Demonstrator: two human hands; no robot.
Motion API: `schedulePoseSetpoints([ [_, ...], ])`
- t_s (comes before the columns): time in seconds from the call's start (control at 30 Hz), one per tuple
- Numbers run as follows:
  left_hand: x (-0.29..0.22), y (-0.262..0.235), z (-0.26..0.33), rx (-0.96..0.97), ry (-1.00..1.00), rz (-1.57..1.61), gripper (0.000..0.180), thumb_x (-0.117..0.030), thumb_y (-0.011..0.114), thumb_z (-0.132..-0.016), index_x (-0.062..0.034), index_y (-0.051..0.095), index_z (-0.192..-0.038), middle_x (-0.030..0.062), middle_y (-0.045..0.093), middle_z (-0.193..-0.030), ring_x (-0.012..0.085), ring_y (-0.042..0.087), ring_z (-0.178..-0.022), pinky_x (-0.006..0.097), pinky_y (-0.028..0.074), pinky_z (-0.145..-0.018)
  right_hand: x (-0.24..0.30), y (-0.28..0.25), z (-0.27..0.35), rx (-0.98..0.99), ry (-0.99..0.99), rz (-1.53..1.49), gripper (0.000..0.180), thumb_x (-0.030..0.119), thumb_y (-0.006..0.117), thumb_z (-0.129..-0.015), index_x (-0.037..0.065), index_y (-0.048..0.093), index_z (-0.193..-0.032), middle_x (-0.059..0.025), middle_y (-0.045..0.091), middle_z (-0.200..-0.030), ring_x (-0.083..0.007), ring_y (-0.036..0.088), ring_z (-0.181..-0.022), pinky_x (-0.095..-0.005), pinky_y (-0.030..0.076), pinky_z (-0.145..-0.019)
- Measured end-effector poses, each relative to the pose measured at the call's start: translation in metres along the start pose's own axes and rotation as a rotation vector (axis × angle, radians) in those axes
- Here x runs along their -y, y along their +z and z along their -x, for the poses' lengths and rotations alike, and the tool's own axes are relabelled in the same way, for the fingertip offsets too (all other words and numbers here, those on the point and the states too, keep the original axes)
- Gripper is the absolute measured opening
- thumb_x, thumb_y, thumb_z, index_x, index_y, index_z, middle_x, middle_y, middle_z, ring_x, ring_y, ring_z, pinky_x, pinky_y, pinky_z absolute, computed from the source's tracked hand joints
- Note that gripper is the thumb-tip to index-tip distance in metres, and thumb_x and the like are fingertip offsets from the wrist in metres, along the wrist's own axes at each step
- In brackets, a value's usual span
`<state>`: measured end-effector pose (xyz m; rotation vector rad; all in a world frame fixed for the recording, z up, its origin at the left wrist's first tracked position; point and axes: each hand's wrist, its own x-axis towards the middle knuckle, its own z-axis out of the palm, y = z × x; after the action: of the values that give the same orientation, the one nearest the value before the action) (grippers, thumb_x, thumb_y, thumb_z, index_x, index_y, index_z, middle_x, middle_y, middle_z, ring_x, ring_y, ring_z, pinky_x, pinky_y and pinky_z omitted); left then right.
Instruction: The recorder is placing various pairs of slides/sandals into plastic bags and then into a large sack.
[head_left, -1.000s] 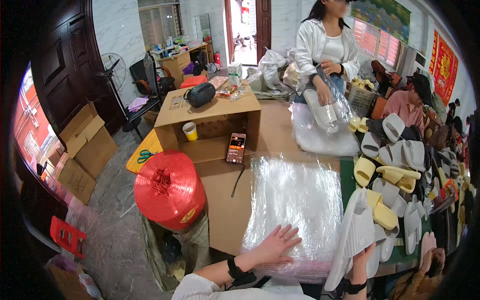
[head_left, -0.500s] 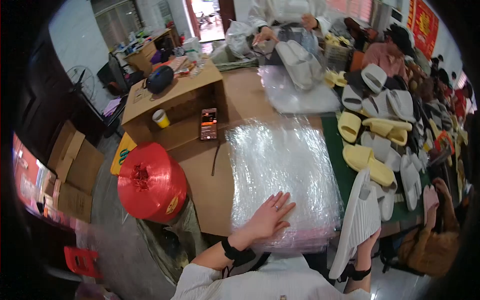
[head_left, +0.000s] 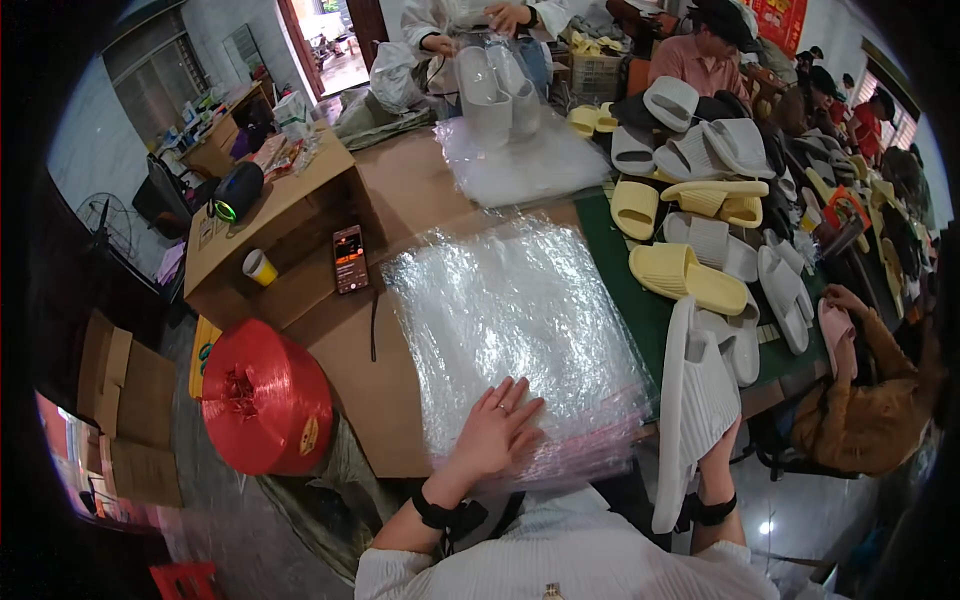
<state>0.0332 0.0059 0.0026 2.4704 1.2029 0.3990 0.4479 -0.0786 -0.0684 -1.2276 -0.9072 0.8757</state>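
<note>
In the head view, the left hand [head_left: 490, 432] lies on the clear plastic bags [head_left: 500, 310] – fingers spread, gripping nothing. The right hand [head_left: 718, 456] holds a white slipper [head_left: 706, 400] on edge, just right of the bags – how far its mostly hidden fingers curl, I cannot tell.

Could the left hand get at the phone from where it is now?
Probably yes, with some stretch: the left hand lies open on the clear bags, apparently holding nothing, and no obstacle shows between it and the phone, ahead to its left across the cardboard.
</note>
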Motion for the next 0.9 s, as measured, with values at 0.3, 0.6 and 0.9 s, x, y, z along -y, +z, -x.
schedulePoseSetpoints([
  [0.3, -0.003, -0.013, 0.004, 0.042, 0.121, 0.035, 0.061, -0.034, 0.068, -0.085, -0.0097, 0.054, -0.139, 0.0192, 0.041, -0.152, 0.0395, 0.036, -0.142, 0.046, 0.033, -0.116, 0.017, 0.016, -0.001, -0.035, 0.073, -0.129, 0.063, 0.052, 0.032, -0.103, 0.011, 0.037, -0.150, -0.0106, 0.047, -0.149, -0.0293, 0.049, -0.134, -0.0449, 0.039, -0.113],
  [0.6, -0.001, -0.015, -0.012, -0.113, -0.449, 1.216, 0.042, -0.022, 0.043, -0.106, 0.0025, 0.052, -0.139, 0.0129, 0.058, -0.139, 0.0177, 0.053, -0.127, 0.030, 0.039, -0.107, 0.012, 0.007, -0.001, -0.011, 0.088, -0.119, 0.062, 0.051, 0.031, -0.103, 0.011, 0.036, -0.151, -0.0110, 0.047, -0.149, -0.0293, 0.049, -0.133, -0.0448, 0.039, -0.113],
  [0.9, -0.003, -0.019, -0.023, -0.090, -0.468, 1.345, 0.047, -0.024, 0.042, -0.108, 0.0023, 0.042, -0.146, 0.0162, 0.049, -0.145, 0.0250, 0.047, -0.135, 0.035, 0.037, -0.112, 0.117, 0.087, 0.000, 0.303, -0.461, 0.670, 0.038, 0.018, 0.068, -0.086, 0.002, 0.065, -0.120, -0.0124, 0.069, -0.118, -0.0278, 0.067, -0.107, -0.0353, 0.053, -0.088],
])
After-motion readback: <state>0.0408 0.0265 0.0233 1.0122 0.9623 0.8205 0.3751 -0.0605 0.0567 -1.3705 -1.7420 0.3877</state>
